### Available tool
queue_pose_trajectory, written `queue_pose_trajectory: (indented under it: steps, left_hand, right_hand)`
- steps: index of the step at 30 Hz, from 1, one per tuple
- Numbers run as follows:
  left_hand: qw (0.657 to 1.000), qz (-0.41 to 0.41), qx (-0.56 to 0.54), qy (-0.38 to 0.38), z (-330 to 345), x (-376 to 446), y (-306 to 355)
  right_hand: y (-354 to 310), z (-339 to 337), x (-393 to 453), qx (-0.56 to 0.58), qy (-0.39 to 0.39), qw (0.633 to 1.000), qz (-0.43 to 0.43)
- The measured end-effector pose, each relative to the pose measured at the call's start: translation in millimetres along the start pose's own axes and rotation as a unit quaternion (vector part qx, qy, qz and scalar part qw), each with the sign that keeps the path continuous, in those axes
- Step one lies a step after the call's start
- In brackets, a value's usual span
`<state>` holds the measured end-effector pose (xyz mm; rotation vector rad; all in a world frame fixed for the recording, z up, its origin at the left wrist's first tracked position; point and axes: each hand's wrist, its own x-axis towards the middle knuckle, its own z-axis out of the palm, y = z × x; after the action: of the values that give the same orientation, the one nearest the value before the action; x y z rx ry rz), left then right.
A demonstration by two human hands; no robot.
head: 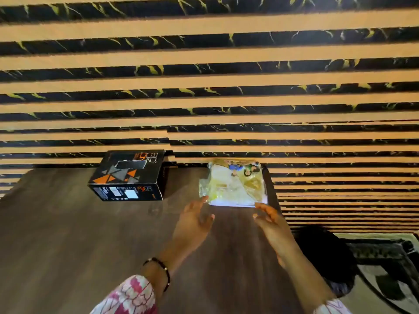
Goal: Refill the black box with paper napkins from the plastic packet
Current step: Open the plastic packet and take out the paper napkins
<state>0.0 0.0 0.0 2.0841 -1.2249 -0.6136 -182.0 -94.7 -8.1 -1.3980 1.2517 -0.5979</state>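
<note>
A clear plastic packet of paper napkins (234,184) lies near the table's back right corner, by the wall. The black box (129,175), printed with orange and grey triangles, stands to its left with a dark slot in its top face. My left hand (195,220) is spread open, its fingertips at the packet's near left corner. My right hand (269,220) is open too, with fingertips at the near right corner. Neither hand grips the packet.
The dark wooden table (79,245) ends just right of the packet. A striped black-and-tan slatted wall (204,87) runs behind. A patterned rug (385,268) lies on the floor at the lower right.
</note>
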Motion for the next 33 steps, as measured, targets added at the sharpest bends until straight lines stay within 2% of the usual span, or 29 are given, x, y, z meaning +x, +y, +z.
queue_pose_trajectory:
  steps: [3, 7, 10, 16, 20, 23, 33]
  left_hand:
    - [1.000, -0.009, 0.002, 0.007, 9, 28, 0]
    - [0.999, -0.051, 0.010, 0.000, 22, 57, -6]
    - [0.997, -0.077, -0.019, 0.006, 28, 68, -8]
    - [0.996, -0.079, 0.012, -0.035, 34, 59, -21]
    - [0.997, -0.047, 0.045, -0.049, 22, 17, -33]
    - [0.996, -0.037, 0.056, -0.063, 9, -26, -48]
    - [0.994, 0.004, 0.023, -0.110, -40, -165, -108]
  right_hand:
    - [9, -1, 31, -0.083, 0.026, 0.996, -0.023]
    - [20, -1, 57, -0.095, 0.020, 0.995, -0.004]
    - [26, 2, 66, -0.062, 0.008, 0.998, 0.009]
    - [30, 10, 53, 0.023, 0.008, 1.000, 0.019]
    - [33, 17, 10, 0.094, -0.008, 0.994, 0.058]
    - [42, 24, -36, 0.089, -0.018, 0.995, 0.048]
    - [54, 58, -183, 0.059, -0.080, 0.989, 0.108]
